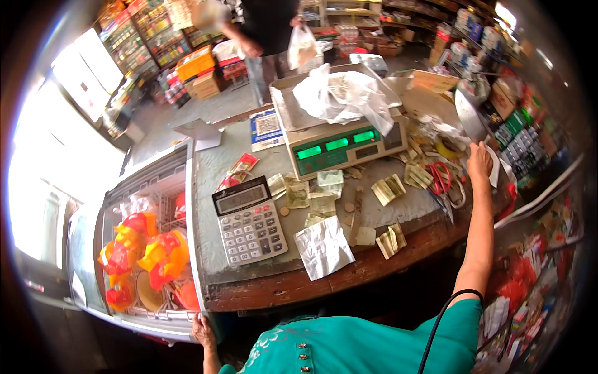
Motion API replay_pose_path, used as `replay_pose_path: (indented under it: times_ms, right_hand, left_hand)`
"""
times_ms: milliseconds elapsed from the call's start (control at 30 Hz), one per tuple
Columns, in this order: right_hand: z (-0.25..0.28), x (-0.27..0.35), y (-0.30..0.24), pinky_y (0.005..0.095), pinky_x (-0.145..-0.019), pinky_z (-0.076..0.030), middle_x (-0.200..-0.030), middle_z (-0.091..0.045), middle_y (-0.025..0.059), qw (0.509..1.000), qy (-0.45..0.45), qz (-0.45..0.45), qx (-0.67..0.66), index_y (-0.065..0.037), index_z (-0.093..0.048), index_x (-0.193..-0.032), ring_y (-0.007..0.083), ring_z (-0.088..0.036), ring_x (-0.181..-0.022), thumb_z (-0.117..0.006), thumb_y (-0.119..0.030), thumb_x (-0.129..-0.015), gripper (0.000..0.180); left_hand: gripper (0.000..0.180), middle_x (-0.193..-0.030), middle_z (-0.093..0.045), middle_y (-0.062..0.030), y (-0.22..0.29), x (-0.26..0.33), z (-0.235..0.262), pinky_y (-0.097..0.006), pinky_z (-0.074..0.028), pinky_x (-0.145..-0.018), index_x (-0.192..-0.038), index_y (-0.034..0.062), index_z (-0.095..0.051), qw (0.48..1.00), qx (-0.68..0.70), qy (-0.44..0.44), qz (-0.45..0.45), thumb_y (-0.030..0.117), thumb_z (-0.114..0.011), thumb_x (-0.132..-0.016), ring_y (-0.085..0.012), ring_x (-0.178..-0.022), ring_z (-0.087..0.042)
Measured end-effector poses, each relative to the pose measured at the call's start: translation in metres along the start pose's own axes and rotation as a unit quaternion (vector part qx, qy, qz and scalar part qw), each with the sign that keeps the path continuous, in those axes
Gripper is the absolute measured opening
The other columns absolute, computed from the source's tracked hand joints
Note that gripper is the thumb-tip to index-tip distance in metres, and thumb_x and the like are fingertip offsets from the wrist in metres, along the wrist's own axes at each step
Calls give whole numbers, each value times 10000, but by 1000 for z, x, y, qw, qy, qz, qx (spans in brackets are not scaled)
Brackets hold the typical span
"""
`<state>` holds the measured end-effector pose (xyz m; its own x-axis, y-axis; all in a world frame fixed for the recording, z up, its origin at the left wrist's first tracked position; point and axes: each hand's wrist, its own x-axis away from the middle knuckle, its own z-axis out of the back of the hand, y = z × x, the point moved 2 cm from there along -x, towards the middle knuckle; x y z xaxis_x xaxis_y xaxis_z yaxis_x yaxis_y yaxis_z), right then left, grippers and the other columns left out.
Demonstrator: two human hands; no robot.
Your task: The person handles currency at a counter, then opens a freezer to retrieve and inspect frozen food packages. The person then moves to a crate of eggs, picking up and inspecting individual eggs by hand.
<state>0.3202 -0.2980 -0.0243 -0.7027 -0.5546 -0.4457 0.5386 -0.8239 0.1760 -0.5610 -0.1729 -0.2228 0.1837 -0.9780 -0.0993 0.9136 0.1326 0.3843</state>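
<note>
My right hand [479, 163] reaches out over the right end of the counter [411, 218], fingers closed at the lower end of a curved grey metal piece [471, 117] that looks like a scoop. What lies inside the fingers is hidden. White sheeting [494, 167] hangs beside the wrist. Low on the left, my left hand [204, 331] curls its fingers at the rim of a glass-topped chest freezer [194, 249]. Red-handled scissors [441, 184] lie near my right forearm. Crumpled banknotes [389, 189], coins [284, 212] and a foil-like sheet [324, 248] are spread across the counter.
A scale [339, 146] with lit green displays carries a white plastic bag [342, 93]. A calculator [249, 221] sits left of the notes. Orange and red packages [168, 252] fill the freezer. Beyond the counter stands a person [268, 37] with a bag [303, 47]. Goods crowd the right side.
</note>
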Motion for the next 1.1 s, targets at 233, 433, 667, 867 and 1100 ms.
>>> replay_pose_path:
  times_ms: [233,433,667,867,1100]
  right_hand:
    - [-37,-46,-49,416,-756,-493,-948,-602,165,997,-45,-50,34,-49,-649,-835,333,-602,-899,-526,-48,-770,139]
    - [-85,-47,-47,442,-778,-488,-1008,-589,174,991,-127,39,9,-22,-633,-937,357,-585,-938,-543,-82,-761,206]
    - [-30,14,-70,445,-861,-416,-1133,-482,200,996,42,45,-72,-31,-559,-1073,385,-485,-1023,-537,-52,-757,317]
    - [45,87,-110,400,-870,-407,-1099,-499,174,970,76,65,-221,-14,-546,-1077,345,-497,-996,-527,-46,-773,307]
    - [113,187,-211,372,-870,-435,-994,-574,162,917,57,102,-382,-7,-598,-992,305,-547,-964,-564,-16,-734,260]
  left_hand:
    - [354,-794,-632,-166,31,3,10,-442,-432,-701,-1019,69,-598,998,-19,30,57,360,-475,-859,-354,-745,-587]
    - [371,-820,-620,-168,18,0,2,-437,-418,-731,-948,48,-625,999,-33,9,1,364,-447,-872,-364,-797,-573]
    - [387,-838,-613,-172,25,1,9,-434,-406,-760,-945,39,-627,998,-53,-5,19,368,-434,-882,-355,-822,-566]
    - [352,-852,-608,-141,28,-1,11,-424,-406,-751,-957,42,-607,1000,-8,-24,1,354,-475,-863,-315,-808,-566]
    - [383,-1032,-549,-223,20,8,14,-440,-412,-825,-1057,-16,-542,979,173,-31,-107,279,-527,-814,-387,-941,-536]
